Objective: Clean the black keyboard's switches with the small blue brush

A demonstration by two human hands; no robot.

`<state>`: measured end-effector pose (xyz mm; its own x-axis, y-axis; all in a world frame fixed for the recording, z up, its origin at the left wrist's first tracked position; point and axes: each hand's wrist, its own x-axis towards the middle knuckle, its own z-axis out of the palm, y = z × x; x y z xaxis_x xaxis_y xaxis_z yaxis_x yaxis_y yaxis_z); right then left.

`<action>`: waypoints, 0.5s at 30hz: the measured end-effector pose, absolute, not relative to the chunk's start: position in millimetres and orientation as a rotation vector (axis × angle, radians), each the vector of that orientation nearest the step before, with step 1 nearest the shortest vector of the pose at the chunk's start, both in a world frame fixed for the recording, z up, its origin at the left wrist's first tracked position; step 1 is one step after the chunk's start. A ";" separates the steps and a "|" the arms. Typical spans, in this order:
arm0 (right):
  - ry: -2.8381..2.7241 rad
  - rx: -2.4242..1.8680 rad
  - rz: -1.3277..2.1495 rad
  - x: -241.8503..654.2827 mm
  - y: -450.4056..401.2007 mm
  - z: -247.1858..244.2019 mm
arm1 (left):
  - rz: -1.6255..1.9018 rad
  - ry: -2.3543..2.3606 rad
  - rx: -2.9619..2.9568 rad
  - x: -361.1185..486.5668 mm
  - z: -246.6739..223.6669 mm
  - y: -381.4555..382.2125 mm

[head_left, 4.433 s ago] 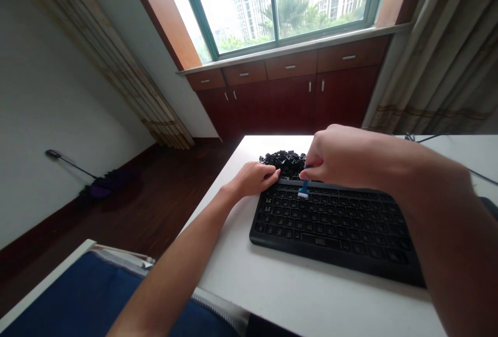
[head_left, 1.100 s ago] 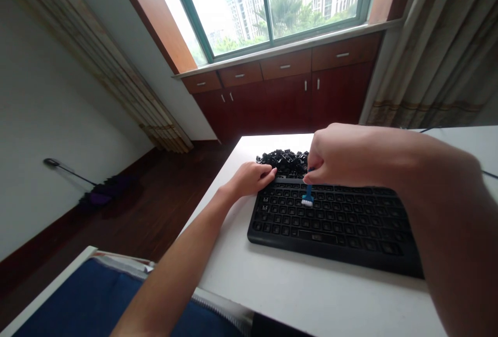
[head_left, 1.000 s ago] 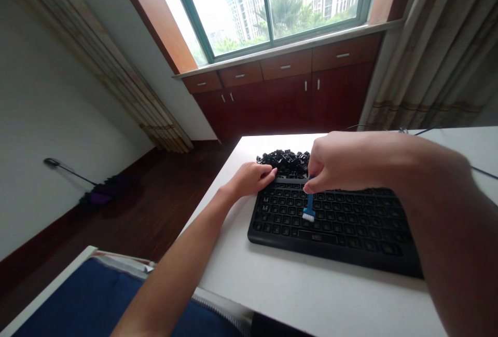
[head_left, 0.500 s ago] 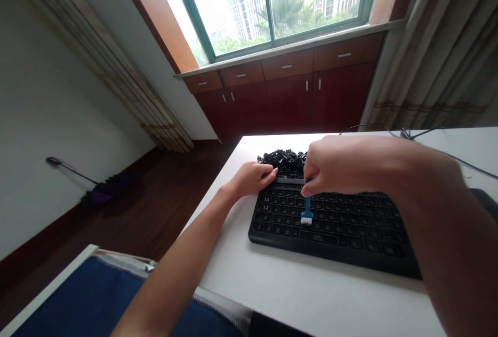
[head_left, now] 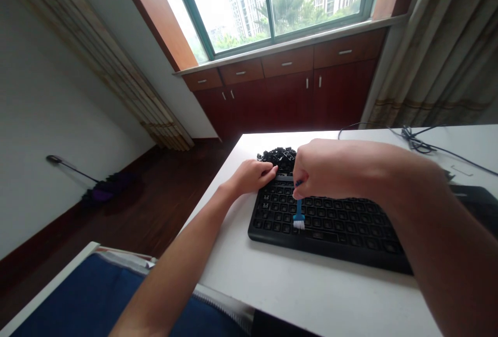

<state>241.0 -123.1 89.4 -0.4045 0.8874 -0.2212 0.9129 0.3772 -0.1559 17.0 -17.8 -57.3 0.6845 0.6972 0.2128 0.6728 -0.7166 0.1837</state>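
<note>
A black keyboard [head_left: 272,232] with its keycaps off lies on the white table. My right hand [head_left: 311,168] is closed round the handle of a small blue cleaning brush [head_left: 299,217] with white bristles. The brush points down, its bristles at the lower rows of empty key sockets, left of the long space bar slot. At the keyboard's upper left corner, my left hand [head_left: 254,175] is closed on the edge, fingers curled and thumb along the top. Just behind it sits a heap of loose black keycaps [head_left: 280,155], partly hidden by my right hand.
The white table [head_left: 330,290] ends at a left edge near my left forearm. A black cable [head_left: 418,142] lies coiled at the back right, with a thin bent metal wire [head_left: 461,172] nearby. Below left stands a blue fabric piece [head_left: 81,295] with a pale frame. An umbrella [head_left: 103,191] leans by the wall.
My right hand and the brush have moved a little to the left over the keyboard. My left hand stays at the corner.
</note>
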 end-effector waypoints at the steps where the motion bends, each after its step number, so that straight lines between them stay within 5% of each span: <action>1: 2.531 1.670 -0.356 241.5 -120.8 87.6 | 0.411 1.143 2.792 17.4 -57.0 -18.0; 15: 2.474 1.773 -0.378 240.0 -123.8 95.6 | 0.442 1.128 2.796 13.8 -53.2 -19.3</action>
<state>240.0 -123.8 95.6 -0.3298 0.9221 -0.2024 0.9405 0.3022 -0.1555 13.8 -19.3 -53.2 0.6846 0.6914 0.2309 0.6641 -0.7222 0.1933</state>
